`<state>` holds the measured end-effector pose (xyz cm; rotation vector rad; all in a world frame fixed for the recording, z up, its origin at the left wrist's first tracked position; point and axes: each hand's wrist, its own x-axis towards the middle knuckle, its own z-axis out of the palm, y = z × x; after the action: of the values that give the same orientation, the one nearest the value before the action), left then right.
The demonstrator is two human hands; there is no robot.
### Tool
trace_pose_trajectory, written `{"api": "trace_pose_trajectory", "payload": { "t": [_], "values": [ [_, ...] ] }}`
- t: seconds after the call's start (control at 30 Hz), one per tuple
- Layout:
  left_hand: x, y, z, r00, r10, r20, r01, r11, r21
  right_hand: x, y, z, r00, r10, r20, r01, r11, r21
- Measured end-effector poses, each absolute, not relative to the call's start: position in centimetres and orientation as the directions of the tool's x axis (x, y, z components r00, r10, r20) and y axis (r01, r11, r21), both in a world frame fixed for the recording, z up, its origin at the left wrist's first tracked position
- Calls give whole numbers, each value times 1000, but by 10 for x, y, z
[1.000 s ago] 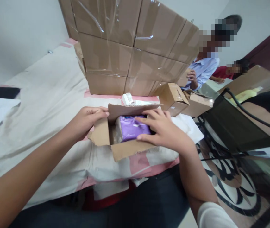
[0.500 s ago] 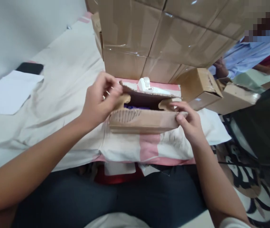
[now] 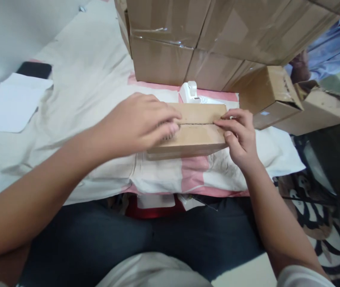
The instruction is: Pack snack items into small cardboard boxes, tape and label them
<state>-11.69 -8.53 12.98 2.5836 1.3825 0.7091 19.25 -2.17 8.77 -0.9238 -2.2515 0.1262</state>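
A small brown cardboard box [image 3: 198,137] lies on the cloth in front of me, its two top flaps folded down so that they meet along a middle seam. My left hand [image 3: 146,121] is spread over the left end of the box top, fingers stretched out and slightly blurred. That hand hides a torn, ribbed patch on the near flap. At the right end, my right hand [image 3: 240,137] holds the box corner, fingertips at the seam and thumb against the near edge. The inside of the box is covered.
Behind the box stands a white tape dispenser [image 3: 188,92], before a wall of stacked cartons [image 3: 170,59]. More boxes [image 3: 273,95] sit at the right. White paper [image 3: 11,103] and a black flat object [image 3: 35,69] lie left. Another person's hand [image 3: 299,65] shows at upper right.
The raised far flap has come down and the near one lies flat, covering the purple item inside. My left hand moved right onto the top; the whole view has shifted a little.
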Motion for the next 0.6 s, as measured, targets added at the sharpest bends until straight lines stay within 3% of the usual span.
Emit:
{"api": "trace_pose_trajectory", "payload": {
  "t": [0.07, 0.17, 0.27, 0.33, 0.37, 0.47, 0.6],
  "values": [
    [-104, -95, 127, 532, 801, 273, 804, -580, 133, 199, -16, 91, -560, 621, 547, 563, 771, -298],
    [-92, -106, 117, 522, 815, 250, 831, -552, 63, 226, 7, 93, -404, 681, 611, 710, 654, -260],
    [-91, -106, 110, 530, 813, 241, 825, -560, 74, 261, 36, 87, -26, 818, 575, 965, 172, -200],
    [-94, -102, 108, 535, 812, 231, 819, -567, 95, 276, 50, 79, 242, 859, 450, 967, -173, -189],
    [-95, -101, 107, 536, 814, 223, 818, -566, 103, 281, 55, 74, 314, 869, 384, 947, -255, -197],
    [-97, -98, 107, 535, 820, 203, 820, -562, 106, 285, 62, 67, 341, 901, 268, 930, -281, -238],
    [-97, -98, 107, 541, 819, 191, 820, -564, 97, 287, 73, 67, 397, 859, 324, 914, -339, -222]
  ]
}}
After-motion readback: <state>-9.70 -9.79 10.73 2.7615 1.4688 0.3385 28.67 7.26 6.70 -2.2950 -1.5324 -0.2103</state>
